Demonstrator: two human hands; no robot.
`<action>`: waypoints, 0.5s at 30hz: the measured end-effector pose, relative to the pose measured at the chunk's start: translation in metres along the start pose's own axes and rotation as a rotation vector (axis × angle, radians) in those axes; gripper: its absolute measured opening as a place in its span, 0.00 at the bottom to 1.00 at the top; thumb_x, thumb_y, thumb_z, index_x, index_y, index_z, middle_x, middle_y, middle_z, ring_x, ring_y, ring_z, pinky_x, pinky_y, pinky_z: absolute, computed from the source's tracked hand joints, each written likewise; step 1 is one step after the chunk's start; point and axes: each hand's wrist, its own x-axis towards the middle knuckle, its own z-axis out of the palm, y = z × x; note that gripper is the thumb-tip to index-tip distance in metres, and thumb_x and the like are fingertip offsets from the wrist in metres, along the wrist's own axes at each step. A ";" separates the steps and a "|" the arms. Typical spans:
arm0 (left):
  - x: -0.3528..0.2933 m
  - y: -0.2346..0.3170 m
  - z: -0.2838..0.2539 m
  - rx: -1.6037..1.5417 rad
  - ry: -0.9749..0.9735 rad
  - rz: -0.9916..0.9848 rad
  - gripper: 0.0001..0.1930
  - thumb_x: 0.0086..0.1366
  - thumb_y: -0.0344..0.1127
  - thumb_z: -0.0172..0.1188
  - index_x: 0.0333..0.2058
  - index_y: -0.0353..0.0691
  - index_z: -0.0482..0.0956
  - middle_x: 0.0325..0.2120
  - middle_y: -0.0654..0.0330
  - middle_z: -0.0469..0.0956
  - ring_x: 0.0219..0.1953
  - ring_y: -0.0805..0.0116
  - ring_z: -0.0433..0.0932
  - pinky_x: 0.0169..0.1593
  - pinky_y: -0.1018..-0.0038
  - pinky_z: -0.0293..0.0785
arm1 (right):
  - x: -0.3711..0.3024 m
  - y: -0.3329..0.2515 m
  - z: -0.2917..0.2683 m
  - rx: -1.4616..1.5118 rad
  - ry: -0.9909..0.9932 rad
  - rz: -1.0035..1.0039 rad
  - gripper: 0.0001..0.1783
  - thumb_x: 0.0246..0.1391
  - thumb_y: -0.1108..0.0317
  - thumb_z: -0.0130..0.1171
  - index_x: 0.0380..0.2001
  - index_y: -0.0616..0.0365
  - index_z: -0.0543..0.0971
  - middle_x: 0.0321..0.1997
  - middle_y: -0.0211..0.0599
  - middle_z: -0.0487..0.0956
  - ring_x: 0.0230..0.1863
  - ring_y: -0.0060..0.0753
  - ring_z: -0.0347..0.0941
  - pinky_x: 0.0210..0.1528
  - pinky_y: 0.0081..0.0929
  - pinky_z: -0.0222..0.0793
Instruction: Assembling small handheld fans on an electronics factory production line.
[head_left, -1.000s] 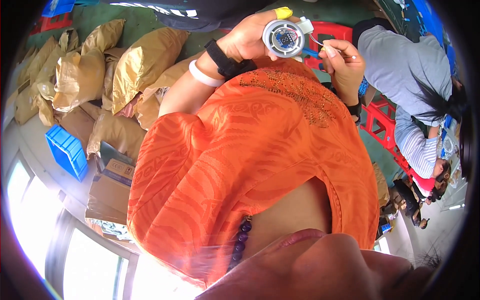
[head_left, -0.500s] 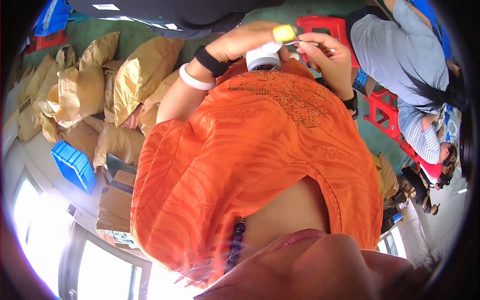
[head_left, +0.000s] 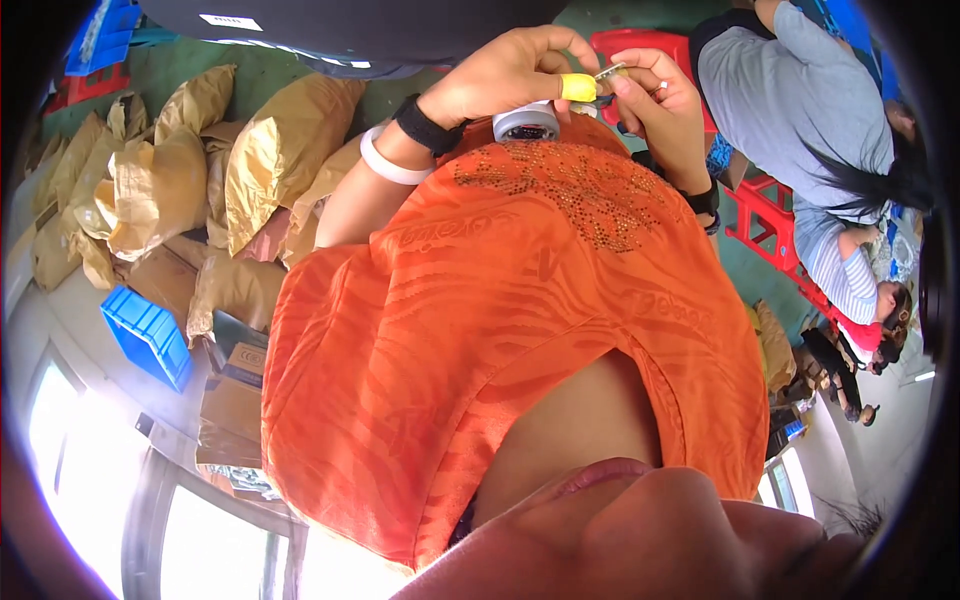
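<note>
My left hand (head_left: pixel 510 75) reaches in from the left, its thumb and index finger closed at one end of a small thin strip (head_left: pixel 609 71) with a row of dots. A yellow wrap (head_left: pixel 578 88) covers one of its digits. My right hand (head_left: pixel 655 95) pinches the strip's other end between thumb and fingers. Under my left hand, against my orange top, sits a white round-bodied thing (head_left: pixel 526 121) with a grey rim and a dark inside. My left hand hides part of it, so its kind is unclear.
Brown sacks (head_left: pixel 285 150) are piled at the left, with a blue plastic crate (head_left: pixel 147 336) and cardboard boxes (head_left: pixel 232 410) beside them. A dark surface (head_left: pixel 350 25) lies ahead. Red stools (head_left: pixel 760 215) and a person in a grey shirt (head_left: pixel 790 115) are at the right.
Both hands have risen slightly and the strip between them has turned, showing its dots. My left index finger has lifted and arched. Less of the white round thing shows now.
</note>
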 end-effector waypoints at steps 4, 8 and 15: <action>-0.006 0.006 0.007 0.119 0.003 0.069 0.13 0.61 0.31 0.59 0.43 0.37 0.69 0.25 0.64 0.76 0.25 0.80 0.75 0.29 0.84 0.72 | 0.000 0.001 0.003 -0.094 0.007 -0.003 0.11 0.56 0.69 0.57 0.41 0.60 0.73 0.29 0.33 0.80 0.16 0.11 0.60 0.17 0.10 0.53; -0.016 0.006 0.013 0.212 0.094 0.046 0.09 0.62 0.31 0.55 0.40 0.36 0.70 0.21 0.65 0.74 0.20 0.81 0.70 0.24 0.83 0.67 | 0.001 -0.004 0.008 -0.209 -0.071 0.045 0.08 0.56 0.68 0.57 0.37 0.60 0.75 0.26 0.31 0.79 0.16 0.10 0.61 0.17 0.10 0.54; -0.033 -0.005 0.045 0.342 0.331 0.078 0.10 0.67 0.38 0.51 0.37 0.36 0.71 0.18 0.68 0.68 0.19 0.83 0.66 0.23 0.84 0.65 | -0.011 -0.004 0.013 -0.322 -0.258 0.000 0.09 0.58 0.67 0.55 0.36 0.62 0.76 0.25 0.27 0.75 0.21 0.11 0.67 0.22 0.11 0.61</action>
